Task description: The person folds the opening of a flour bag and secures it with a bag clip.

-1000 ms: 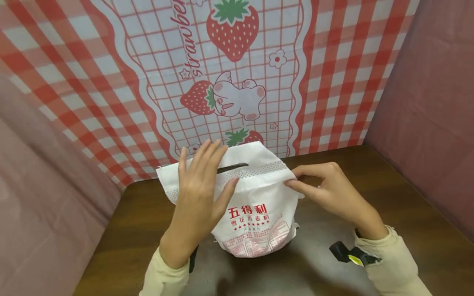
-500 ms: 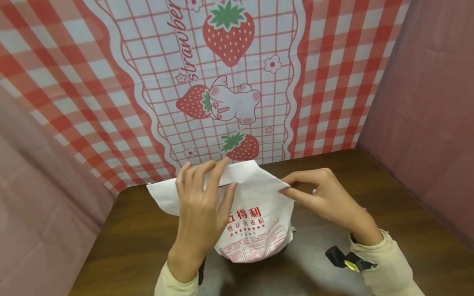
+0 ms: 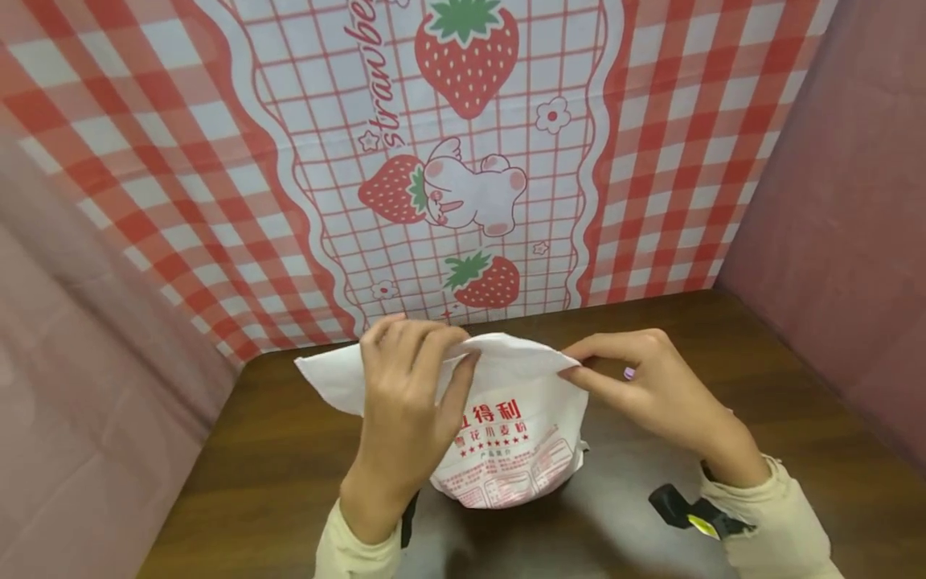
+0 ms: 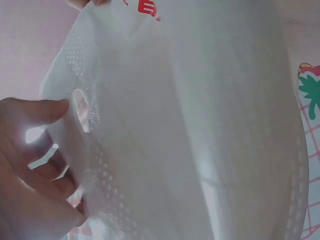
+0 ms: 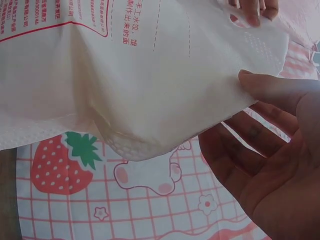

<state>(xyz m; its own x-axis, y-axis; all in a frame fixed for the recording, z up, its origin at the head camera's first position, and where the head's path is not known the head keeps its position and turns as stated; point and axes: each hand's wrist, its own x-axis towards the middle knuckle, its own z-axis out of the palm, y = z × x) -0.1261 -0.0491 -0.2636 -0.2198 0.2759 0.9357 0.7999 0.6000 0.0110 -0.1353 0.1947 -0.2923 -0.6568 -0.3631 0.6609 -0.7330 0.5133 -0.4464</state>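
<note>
A white flour bag with red Chinese print stands upright on the table in the head view, its base rounded and its upper part limp. My left hand grips the top edge left of centre, fingers bent over the far side and thumb on the near side. In the left wrist view that thumb lies beside the stitched handle slot, near rows of embossed dots. At the bag's upper right corner, my right hand pinches the edge between thumb and fingers. The top left corner of the bag sticks out past my left hand.
Dark brown wooden table lies under the bag. Behind it hangs a red-and-white checked cloth with strawberries. Pink curtains close off both sides. A black device is strapped at my right wrist.
The bag's top has come down, and its handle slot is now hidden in the head view. My left fingers, straighter before, have bent over the edge. My right hand keeps its pinch.
</note>
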